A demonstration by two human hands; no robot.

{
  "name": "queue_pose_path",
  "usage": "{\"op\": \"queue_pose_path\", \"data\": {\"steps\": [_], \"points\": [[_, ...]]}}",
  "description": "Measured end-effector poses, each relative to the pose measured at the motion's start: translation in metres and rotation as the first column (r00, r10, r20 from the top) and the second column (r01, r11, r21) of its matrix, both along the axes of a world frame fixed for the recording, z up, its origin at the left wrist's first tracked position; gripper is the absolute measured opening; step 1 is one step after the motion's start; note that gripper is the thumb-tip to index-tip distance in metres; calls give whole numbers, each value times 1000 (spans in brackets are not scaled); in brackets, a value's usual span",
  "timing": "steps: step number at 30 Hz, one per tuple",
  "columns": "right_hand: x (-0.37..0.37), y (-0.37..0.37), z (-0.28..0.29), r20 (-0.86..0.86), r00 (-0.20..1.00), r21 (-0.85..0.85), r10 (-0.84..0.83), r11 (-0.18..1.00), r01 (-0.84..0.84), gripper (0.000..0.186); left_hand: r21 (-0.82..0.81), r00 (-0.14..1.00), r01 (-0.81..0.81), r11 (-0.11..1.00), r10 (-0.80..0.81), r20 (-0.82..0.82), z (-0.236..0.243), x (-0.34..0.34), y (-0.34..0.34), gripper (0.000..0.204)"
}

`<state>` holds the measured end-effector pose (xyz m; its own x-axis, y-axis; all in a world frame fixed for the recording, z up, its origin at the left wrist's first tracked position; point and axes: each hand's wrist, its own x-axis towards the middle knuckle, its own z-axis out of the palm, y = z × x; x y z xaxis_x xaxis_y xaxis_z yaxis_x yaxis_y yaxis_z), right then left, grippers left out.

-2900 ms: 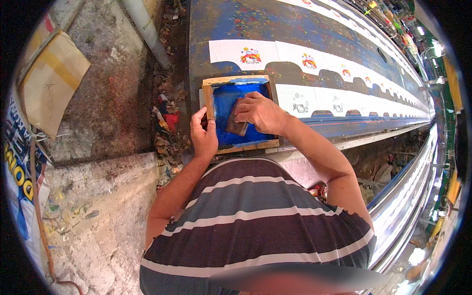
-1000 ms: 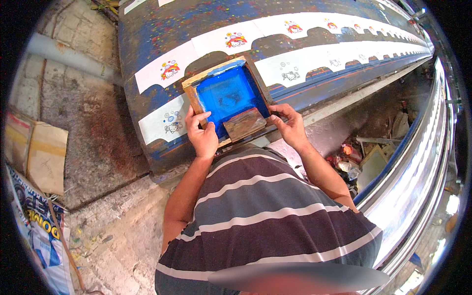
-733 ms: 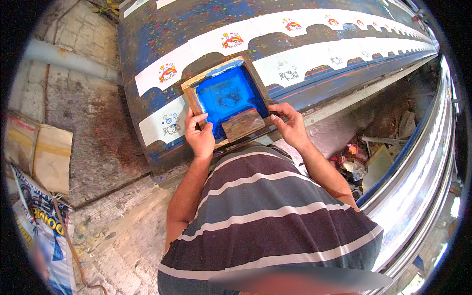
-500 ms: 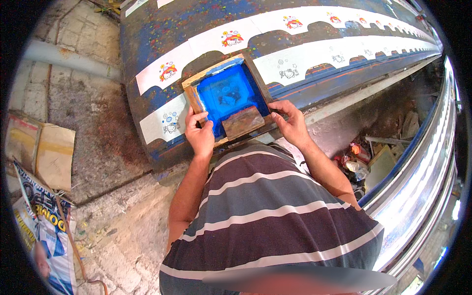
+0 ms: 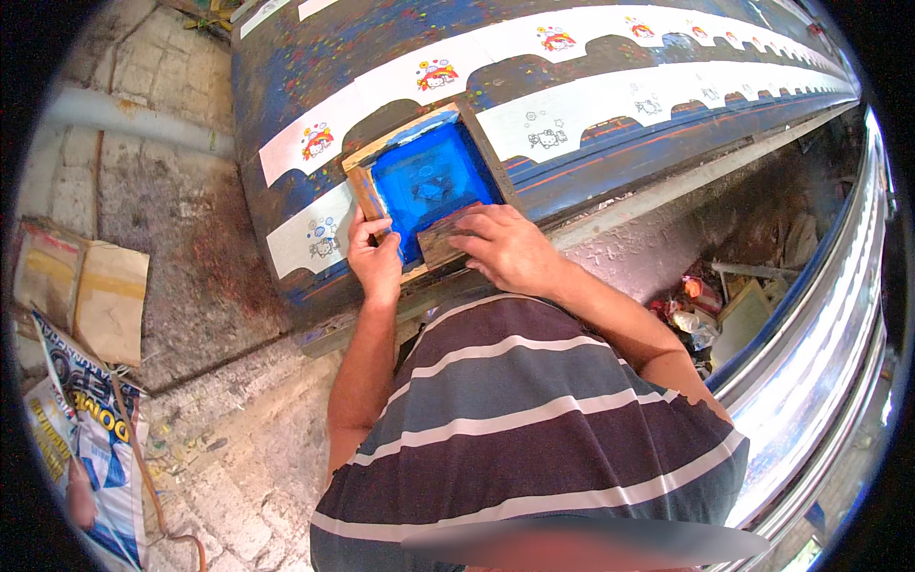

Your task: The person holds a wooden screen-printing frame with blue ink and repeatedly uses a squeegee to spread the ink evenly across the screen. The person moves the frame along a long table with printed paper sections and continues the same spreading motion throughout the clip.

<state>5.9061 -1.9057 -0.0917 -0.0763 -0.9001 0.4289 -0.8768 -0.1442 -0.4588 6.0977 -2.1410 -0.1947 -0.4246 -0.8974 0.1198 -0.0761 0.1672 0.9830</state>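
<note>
Head view: a wooden-framed blue printing screen [image 5: 429, 181] is being steadied on the long blue counter [image 5: 591, 143] over a white strip [image 5: 315, 234] by the left hand [image 5: 375, 262], fingers curled over its edge, while a wooden squeegee [image 5: 446, 240] is being gripped by the right hand [image 5: 505, 250].

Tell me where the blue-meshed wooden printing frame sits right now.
The blue-meshed wooden printing frame lies upper centre in the head view, on the long blue table, between left hand and right hand.
</note>
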Motion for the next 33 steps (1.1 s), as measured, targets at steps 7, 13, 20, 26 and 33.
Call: {"op": "queue_pose_path", "data": {"steps": [7,13,20,26,33], "points": [[1,-37,0,-204,978,162,51,987,-18,45,-6,1000,5,1000,-4,9,4,0,2,24],[-18,-43,10,-107,992,116,68,992,-56,32,-144,997,-6,990,16,72,2,1,0,18],[0,-36,-2,-119,992,130,32,991,-16,48,-157,999,6,988,2,53,3,0,7,19],[-35,-88,-5,-185,982,67,-32,997,45,49,-251,993,-28,968,56,104,0,-7,7,24],[-76,-152,6,-197,978,110,-72,989,95,45,-216,997,-15,976,32,72,0,-9,10,25]]}}
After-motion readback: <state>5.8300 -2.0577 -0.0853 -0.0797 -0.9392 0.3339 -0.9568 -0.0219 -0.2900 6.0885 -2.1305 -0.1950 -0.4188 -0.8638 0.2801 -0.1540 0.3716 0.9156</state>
